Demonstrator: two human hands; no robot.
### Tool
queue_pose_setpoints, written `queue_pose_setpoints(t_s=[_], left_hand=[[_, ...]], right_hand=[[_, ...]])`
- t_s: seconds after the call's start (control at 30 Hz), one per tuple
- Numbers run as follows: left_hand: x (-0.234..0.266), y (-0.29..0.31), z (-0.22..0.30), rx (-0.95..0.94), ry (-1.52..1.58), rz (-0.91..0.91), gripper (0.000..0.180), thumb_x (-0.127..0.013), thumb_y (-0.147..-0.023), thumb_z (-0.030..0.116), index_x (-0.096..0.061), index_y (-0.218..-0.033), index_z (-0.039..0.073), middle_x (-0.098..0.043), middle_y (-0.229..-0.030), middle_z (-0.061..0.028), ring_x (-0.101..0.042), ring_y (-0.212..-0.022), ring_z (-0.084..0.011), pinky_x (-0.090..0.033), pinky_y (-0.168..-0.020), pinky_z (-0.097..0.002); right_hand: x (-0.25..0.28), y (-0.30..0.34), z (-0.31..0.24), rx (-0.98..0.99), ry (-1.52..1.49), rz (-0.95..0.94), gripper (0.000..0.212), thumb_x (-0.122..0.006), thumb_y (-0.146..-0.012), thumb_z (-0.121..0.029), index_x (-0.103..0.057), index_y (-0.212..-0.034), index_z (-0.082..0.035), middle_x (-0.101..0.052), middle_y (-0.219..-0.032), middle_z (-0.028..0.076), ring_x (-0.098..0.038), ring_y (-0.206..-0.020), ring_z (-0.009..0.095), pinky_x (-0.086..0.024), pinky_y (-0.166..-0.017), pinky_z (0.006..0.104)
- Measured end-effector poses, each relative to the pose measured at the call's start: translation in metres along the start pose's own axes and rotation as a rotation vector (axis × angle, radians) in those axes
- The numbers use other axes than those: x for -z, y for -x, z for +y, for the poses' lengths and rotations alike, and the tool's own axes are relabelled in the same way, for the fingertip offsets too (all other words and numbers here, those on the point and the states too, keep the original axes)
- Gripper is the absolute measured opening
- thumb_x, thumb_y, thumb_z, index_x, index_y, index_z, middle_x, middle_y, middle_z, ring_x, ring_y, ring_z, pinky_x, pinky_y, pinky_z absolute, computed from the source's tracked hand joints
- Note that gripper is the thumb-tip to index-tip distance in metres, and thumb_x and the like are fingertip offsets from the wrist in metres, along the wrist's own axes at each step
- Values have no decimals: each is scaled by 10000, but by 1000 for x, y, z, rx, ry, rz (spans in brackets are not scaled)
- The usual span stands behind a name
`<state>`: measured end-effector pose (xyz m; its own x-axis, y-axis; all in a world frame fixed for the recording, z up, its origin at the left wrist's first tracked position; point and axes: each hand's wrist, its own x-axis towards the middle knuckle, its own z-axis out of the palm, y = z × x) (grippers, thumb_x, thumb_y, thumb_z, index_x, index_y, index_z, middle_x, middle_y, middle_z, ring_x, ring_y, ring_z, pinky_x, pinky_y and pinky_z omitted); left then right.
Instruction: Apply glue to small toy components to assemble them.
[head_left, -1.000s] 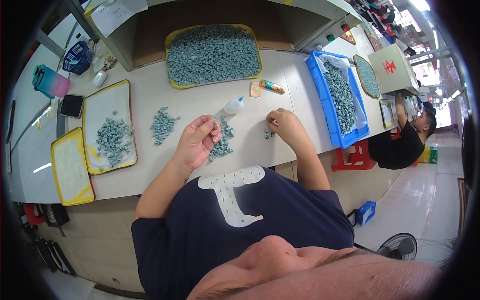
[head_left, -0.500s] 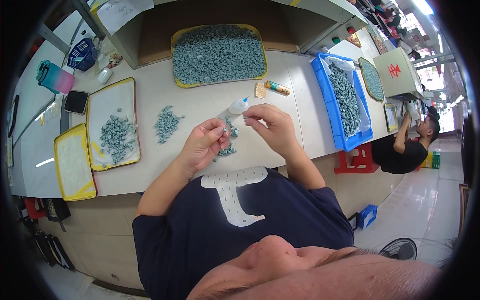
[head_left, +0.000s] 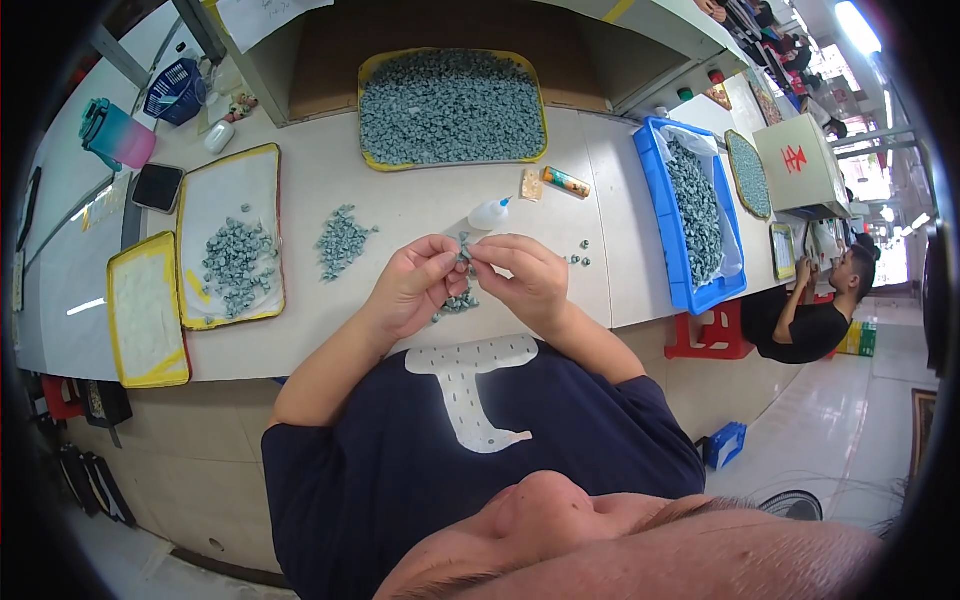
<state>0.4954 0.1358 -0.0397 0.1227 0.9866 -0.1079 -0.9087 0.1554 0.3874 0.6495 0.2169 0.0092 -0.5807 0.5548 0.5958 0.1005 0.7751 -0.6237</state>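
Observation:
My left hand [head_left: 418,285] and my right hand [head_left: 526,282] meet at their fingertips over the table. Both are closed in a pinch on a small grey-green piece [head_left: 464,244], partly hidden by the fingers; its exact kind is too small to tell. Below the fingertips lies a small pile of similar pieces [head_left: 460,303], partly covered by my hands. Just beyond them a white squeeze bottle [head_left: 488,215] with a blue tip leans on the table. Another loose heap of pieces [head_left: 342,243] lies to the left of my left hand.
A yellow-edged tray [head_left: 370,160] full of pieces stands at the back. To the left are a white-lined tray [head_left: 225,180], another yellow-edged tray [head_left: 147,300], a phone [head_left: 157,187] and a bottle [head_left: 125,140]. A blue bin [head_left: 655,190] stands right; a co-worker [head_left: 815,320] sits beyond.
My right hand has moved left and down to meet my left hand's fingertips. Several loose pieces now show on the table to its right. The whole view has shifted slightly.

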Motion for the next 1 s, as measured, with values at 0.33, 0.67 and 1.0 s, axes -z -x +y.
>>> queue_pose_setpoints(t_s=[0.33,0.67,1.0], left_hand=[[3,4,5,-20,-41,19,83,-602,-919,100,-581,-987,57,-604,-891,-29,-561,-809,-106,-460,-722,-258],[6,9,7,-116,-203,92,90,-611,-908,64,-592,-986,22,-630,-915,-57,-583,-795,-122,-483,-724,-258],[-6,14,8,-347,-564,135,120,-617,-889,4,-586,-1003,-19,-614,-994,-76,-582,-852,-109,-491,-790,-246]], right_hand=[[-1,-5,3,244,73,-123,340,-747,-658,-2,-636,-979,10,-643,-933,113,-632,-777,265,-512,-681,345],[-17,0,12,286,16,-61,279,-752,-643,31,-615,-886,31,-631,-904,140,-630,-781,280,-518,-688,355],[-20,6,11,82,-93,42,229,-745,-670,79,-648,-862,2,-684,-892,118,-672,-754,218,-558,-633,282]])
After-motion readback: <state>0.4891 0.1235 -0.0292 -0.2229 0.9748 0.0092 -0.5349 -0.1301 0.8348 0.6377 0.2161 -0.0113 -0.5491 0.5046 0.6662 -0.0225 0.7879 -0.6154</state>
